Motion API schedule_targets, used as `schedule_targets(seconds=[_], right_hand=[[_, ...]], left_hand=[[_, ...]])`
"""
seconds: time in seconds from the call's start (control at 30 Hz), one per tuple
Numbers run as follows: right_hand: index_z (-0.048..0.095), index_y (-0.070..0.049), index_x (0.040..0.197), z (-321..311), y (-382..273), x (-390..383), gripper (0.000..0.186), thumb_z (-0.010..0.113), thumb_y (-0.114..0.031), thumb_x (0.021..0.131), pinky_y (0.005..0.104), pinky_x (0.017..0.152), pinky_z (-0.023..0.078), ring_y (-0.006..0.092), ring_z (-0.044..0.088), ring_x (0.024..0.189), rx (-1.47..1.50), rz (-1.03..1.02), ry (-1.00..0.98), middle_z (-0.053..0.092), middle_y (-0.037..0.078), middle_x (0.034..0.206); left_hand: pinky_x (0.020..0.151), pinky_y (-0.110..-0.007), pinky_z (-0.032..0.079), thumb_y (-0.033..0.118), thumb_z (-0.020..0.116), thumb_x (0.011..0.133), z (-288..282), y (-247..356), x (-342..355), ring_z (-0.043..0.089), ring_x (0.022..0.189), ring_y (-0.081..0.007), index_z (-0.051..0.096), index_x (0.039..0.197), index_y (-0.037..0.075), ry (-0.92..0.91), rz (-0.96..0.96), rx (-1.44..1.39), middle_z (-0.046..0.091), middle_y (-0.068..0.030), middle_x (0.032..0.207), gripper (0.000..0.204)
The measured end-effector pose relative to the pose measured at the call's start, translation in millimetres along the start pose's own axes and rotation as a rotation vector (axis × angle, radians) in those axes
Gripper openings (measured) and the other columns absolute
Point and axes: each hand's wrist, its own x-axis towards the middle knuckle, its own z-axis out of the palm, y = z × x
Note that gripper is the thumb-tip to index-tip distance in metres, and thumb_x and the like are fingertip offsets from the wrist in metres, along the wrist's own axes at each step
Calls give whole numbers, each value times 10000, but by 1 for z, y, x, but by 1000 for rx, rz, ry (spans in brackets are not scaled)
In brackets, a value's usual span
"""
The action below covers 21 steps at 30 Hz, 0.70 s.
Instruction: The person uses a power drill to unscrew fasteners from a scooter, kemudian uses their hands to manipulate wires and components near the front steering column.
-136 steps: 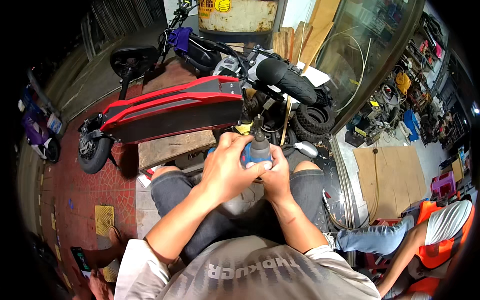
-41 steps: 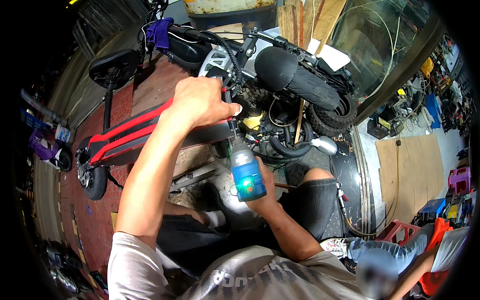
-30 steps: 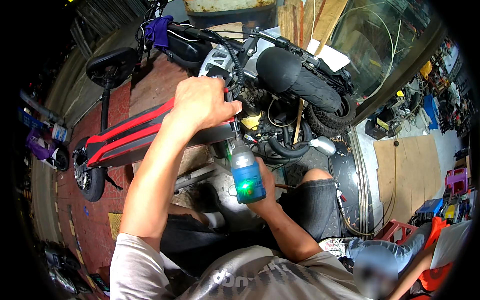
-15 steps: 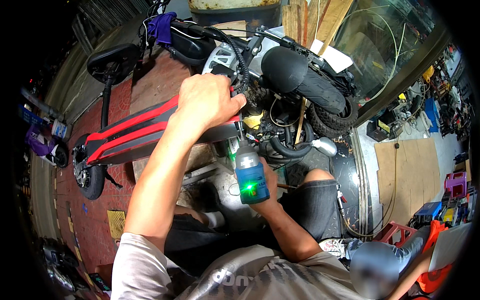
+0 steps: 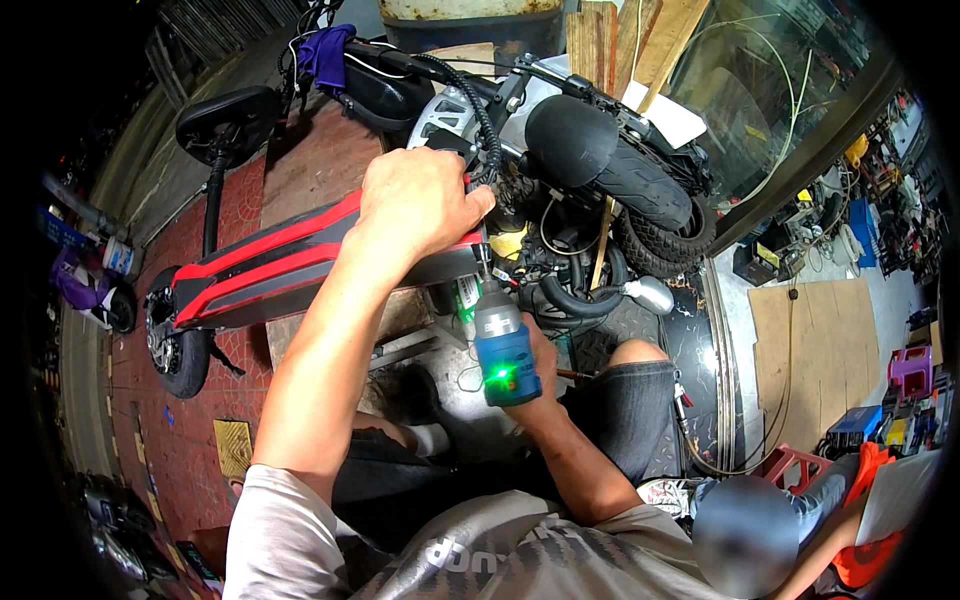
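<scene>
Reading the clock from the drill (image 5: 506,348), with twelve pointing away from the seated person, a red-and-black scooter deck (image 5: 270,275) is stretching toward ten. A wooden block (image 5: 404,312) is sitting below it, perhaps propping it at working height.

At eleven, the left hand (image 5: 418,202) is curling over the deck's near end, thumb apart, fingertips hidden; it is probably steadying the deck against the drill's twist. The right hand (image 5: 538,372) is wrapping round the drill's handle, most fingers out of sight, and is aiming the bit almost at twelve, seemingly to keep it in line with the deck's end. I can't tell whether the tip is seated. A green light is glowing on the drill's back.
</scene>
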Motion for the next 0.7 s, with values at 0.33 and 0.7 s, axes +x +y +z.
schedule_targets(seconds=[0.33,0.7], right_hand=[[680,-43,1119,2,-3,1,316,856,-151,881,335,778,558,197,708,826,-65,7,10,747,96,935],[686,-45,1136,0,-2,0,317,845,-166,889,343,789,556,173,690,838,-6,81,-6,739,65,942]], left_hand=[[855,-503,580,489,689,926,2,-2,0,749,915,-403,805,978,14,13,6,6,769,-227,881,491],[841,-509,581,475,690,918,2,-2,1,747,876,-412,804,927,15,39,10,-28,758,-237,841,474]])
